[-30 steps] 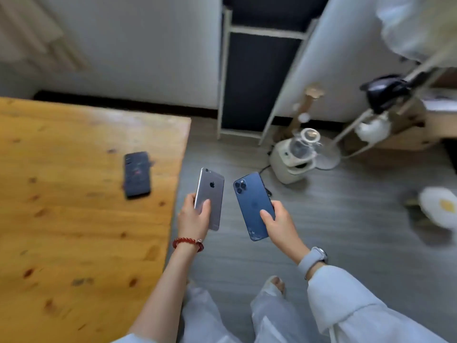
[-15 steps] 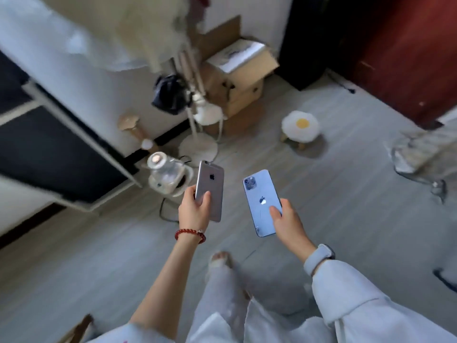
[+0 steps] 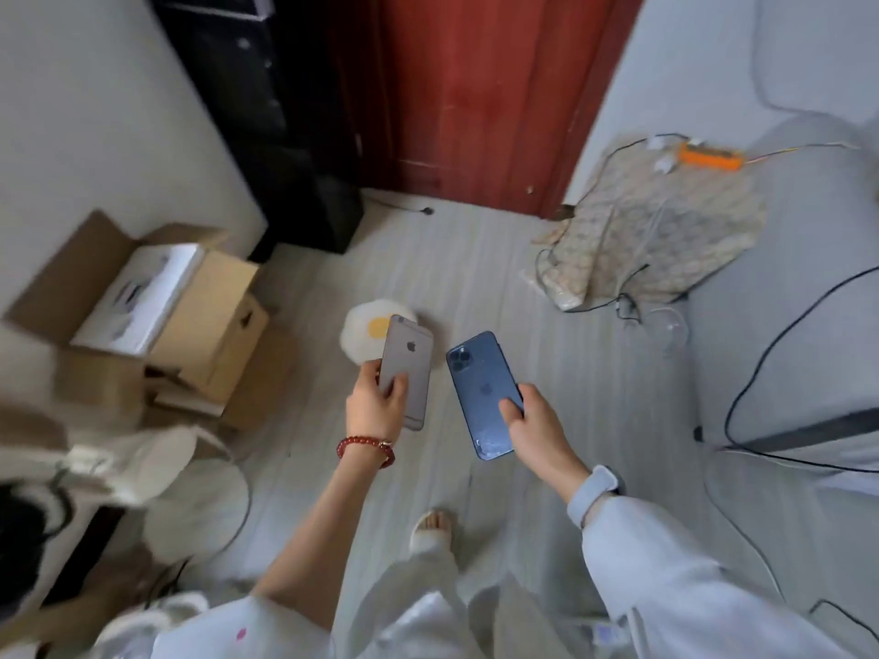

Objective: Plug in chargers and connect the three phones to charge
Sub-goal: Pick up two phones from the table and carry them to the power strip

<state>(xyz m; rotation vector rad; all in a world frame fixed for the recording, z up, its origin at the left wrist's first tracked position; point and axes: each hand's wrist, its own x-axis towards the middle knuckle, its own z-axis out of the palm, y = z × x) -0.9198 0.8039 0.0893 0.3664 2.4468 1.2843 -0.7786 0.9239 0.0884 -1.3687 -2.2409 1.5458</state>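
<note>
My left hand [image 3: 376, 406] grips a grey phone [image 3: 409, 363] by its lower half, back side up. A dark blue phone [image 3: 480, 387] with a cracked lower corner is held back side up in my right hand [image 3: 532, 425]. Both phones hover over the pale floor, side by side and apart. At the upper right an orange power strip [image 3: 711, 156] lies on a patterned cloth [image 3: 666, 230], with white chargers [image 3: 663, 164] and thin cables beside it. The third phone is out of sight.
Open cardboard boxes [image 3: 157, 316] stand at the left. A fried-egg shaped stool [image 3: 366, 332] sits on the floor behind the grey phone. A red door [image 3: 475, 88] closes the far side. Black cables [image 3: 770, 363] trail across a grey surface on the right.
The view has swung right, away from the wooden table and the third phone, past the boxes toward the door and the power strip. Both hands keep the same hold on their phones.
</note>
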